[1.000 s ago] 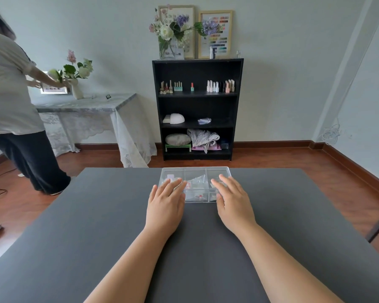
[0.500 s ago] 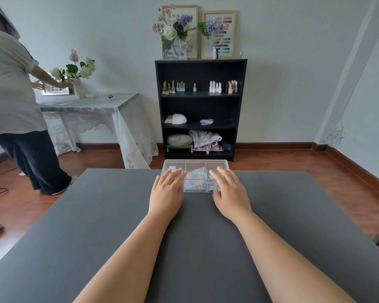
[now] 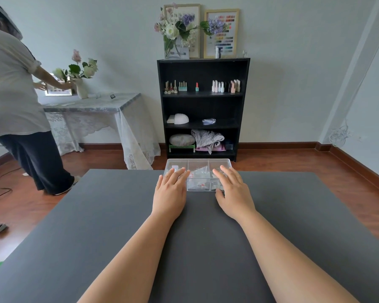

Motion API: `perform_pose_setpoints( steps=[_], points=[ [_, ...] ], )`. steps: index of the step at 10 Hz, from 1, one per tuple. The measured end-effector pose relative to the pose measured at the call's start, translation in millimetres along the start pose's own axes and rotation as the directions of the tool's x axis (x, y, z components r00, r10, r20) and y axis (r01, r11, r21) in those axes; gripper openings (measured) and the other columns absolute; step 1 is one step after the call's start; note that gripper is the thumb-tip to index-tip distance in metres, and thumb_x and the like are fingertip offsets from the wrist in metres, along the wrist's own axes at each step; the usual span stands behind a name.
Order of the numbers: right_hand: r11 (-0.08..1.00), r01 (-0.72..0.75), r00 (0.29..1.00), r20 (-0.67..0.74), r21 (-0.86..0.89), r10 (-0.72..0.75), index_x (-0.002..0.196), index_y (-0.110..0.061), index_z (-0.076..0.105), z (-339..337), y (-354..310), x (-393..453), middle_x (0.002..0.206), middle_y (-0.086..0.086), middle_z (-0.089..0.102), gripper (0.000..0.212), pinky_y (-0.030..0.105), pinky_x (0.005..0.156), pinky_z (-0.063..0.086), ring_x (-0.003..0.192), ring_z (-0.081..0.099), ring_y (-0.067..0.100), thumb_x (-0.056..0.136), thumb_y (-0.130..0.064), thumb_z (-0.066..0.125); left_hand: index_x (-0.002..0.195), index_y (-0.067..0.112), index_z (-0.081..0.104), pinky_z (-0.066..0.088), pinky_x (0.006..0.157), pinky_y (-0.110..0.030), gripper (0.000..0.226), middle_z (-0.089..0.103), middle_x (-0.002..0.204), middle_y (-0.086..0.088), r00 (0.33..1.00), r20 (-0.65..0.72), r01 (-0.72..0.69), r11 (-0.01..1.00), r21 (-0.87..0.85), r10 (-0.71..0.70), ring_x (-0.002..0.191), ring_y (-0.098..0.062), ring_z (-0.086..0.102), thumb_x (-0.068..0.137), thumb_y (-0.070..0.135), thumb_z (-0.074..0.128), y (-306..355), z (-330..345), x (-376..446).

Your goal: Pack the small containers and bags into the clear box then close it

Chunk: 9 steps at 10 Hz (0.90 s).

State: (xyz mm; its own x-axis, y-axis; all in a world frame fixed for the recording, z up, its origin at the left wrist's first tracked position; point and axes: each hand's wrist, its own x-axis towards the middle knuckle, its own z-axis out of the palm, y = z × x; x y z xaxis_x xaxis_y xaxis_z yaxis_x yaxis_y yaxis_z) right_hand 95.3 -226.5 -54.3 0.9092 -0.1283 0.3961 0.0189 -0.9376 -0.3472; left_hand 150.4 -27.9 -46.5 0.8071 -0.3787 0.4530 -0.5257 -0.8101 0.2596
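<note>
Head view. The clear box [image 3: 198, 174] sits at the far edge of the grey table [image 3: 96, 226], just above the centre of the frame, with its long axis running left to right across the picture. Through its transparent top, dividers and small bags [image 3: 198, 172] show in the compartments; whether the lid is fully seated cannot be told. The left hand [image 3: 170, 193] lies palm down at the box's left end, fingers [image 3: 173, 174] extended and slightly spread over the near left corner, gripping nothing. The right hand [image 3: 233, 192] mirrors it at the right end, fingers flat and a little apart on the top, thumb at the near wall. The box lies directly ahead of the fingertips, between the two hands, and both are about equally near to it; any press to shut it would therefore go straight down from both ends at once. By this arrangement the packing appears finished and only the closing, or its confirmation, remains. In the upper centre a black bookshelf [image 3: 202, 108] carries small bottles, and a framed colour chart [image 3: 221, 32] stands on top; its print is too small to read. No brand or label is legible anywhere on the box.
</note>
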Motion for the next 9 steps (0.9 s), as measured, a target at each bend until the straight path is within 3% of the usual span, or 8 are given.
perform_pose_setpoints(
  steps=[5,6,7,8,9],
  points=[
    [1.000,0.000,1.000,0.025,-0.004,0.000,0.147,-0.032,0.027,1,2,0,0.159,-0.005,0.017,0.059,0.043,0.109,0.031,0.146,0.003,0.016,0.092,-0.020,0.046,0.144,0.030,0.035,0.011,0.117,-0.042,0.045,0.034,0.153,0.008,1.000,0.012,-0.005,0.999,0.045,0.005,0.145,-0.020,0.019,0.100,0.022,0.038,-1,1,0],
    [1.000,0.008,1.000,0.013,-0.014,-0.008,0.148,-0.031,0.027,1,2,0,0.159,-0.003,0.017,0.060,0.043,0.113,0.024,0.146,0.004,0.017,0.092,-0.021,0.047,0.144,0.031,0.034,0.009,0.117,-0.042,0.045,0.034,0.153,0.007,1.000,0.013,-0.016,0.998,0.060,0.015,0.146,-0.021,0.017,0.100,0.024,0.038,-1,1,1],
    [0.999,-0.003,1.000,-0.029,-0.034,0.002,0.150,-0.034,0.014,0,0,-4,0.162,-0.005,0.005,0.068,0.043,0.117,0.002,0.147,-0.006,0.018,0.091,-0.029,0.048,0.144,0.033,0.034,-0.002,0.116,-0.043,0.046,0.026,0.157,0.006,1.000,-0.006,-0.022,0.991,0.133,0.023,0.147,-0.025,0.004,0.099,0.027,0.038,-2,1,-2],
    [1.000,-0.005,0.987,-0.158,0.014,0.007,0.150,-0.038,0.001,-4,-4,-8,0.161,-0.008,-0.004,0.078,0.042,0.114,-0.009,0.146,-0.015,0.016,0.090,-0.031,0.050,0.147,0.039,0.021,-0.021,0.110,-0.042,0.050,0.006,0.161,0.007,0.999,-0.037,-0.009,0.986,0.165,0.016,0.146,-0.024,-0.015,0.099,0.035,0.033,0,-1,-4],
    [0.997,-0.018,0.960,-0.278,0.079,0.039,0.150,-0.036,0.006,-10,-8,-17,0.162,-0.007,0.002,0.079,0.047,0.115,-0.001,0.146,-0.009,0.016,0.089,-0.024,0.054,0.149,0.038,0.016,-0.022,0.110,-0.042,0.053,-0.002,0.161,0.008,0.999,-0.048,-0.005,0.989,0.147,0.012,0.145,-0.023,-0.019,0.098,0.041,0.031,1,-3,-13]
  ],
)
